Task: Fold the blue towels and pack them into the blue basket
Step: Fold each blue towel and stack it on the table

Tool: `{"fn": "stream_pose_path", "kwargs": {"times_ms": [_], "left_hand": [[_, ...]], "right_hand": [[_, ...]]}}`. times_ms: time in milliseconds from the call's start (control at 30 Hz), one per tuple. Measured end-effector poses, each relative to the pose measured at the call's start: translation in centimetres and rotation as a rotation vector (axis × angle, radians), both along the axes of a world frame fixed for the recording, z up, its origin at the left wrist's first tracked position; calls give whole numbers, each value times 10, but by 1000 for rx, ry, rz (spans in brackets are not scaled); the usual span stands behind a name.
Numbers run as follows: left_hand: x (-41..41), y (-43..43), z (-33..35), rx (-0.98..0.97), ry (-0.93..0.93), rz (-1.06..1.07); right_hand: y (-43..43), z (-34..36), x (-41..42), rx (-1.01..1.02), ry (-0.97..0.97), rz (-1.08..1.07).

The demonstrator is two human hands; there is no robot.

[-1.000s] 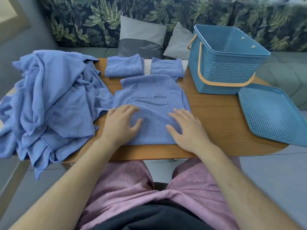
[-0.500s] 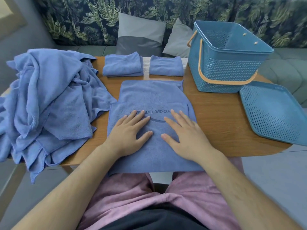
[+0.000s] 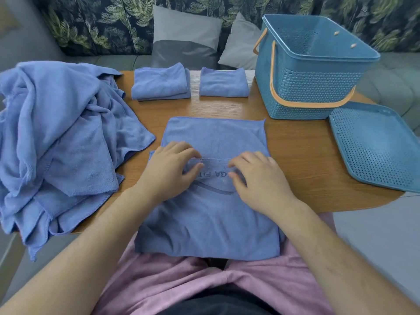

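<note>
left hand (image 3: pixel 168 169), right hand (image 3: pixel 259 180) pinch towel (image 3: pixel 209 219) | unfolded heap (image 3: pixel 56 133) left | lid (image 3: pixel 372 146) beside basket (image 3: pixel 318 87)

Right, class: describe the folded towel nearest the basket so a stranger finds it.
Start at the blue basket on the wooden table. Two folded towels lie just left of it; pick the right-hand towel, smaller and thinner than the left-hand towel.

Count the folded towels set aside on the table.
2. The left folded towel lies at the far edge of the table; the right folded towel sits beside it, apart, nearer the basket. The basket's floor is partly hidden.
</note>
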State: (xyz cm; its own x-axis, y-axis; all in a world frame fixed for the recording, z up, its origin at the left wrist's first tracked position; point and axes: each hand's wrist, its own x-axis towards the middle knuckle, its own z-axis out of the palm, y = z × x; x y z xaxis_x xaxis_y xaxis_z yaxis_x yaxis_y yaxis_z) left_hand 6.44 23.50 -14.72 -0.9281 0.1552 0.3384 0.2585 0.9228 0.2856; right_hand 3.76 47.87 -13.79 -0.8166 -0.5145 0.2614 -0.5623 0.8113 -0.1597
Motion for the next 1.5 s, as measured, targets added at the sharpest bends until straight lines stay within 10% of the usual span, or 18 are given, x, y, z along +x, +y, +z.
{"fn": "stream_pose_path", "kwargs": {"times_ms": [400,833,1133,1500], "left_hand": [[-16,-26,-13,-11,-2,5],[-14,-47,2,127,-58,-85],[-12,-52,-9,512,-9,161],[-12,-50,-4,389,-58,48]], "right_hand": [[23,-19,-24,-21,10,-88],[40,0,-27,-541,-283,-113],[58,-8,-44,-559,-374,-145],[53,-1,-38,-502,-263,-153]]}}
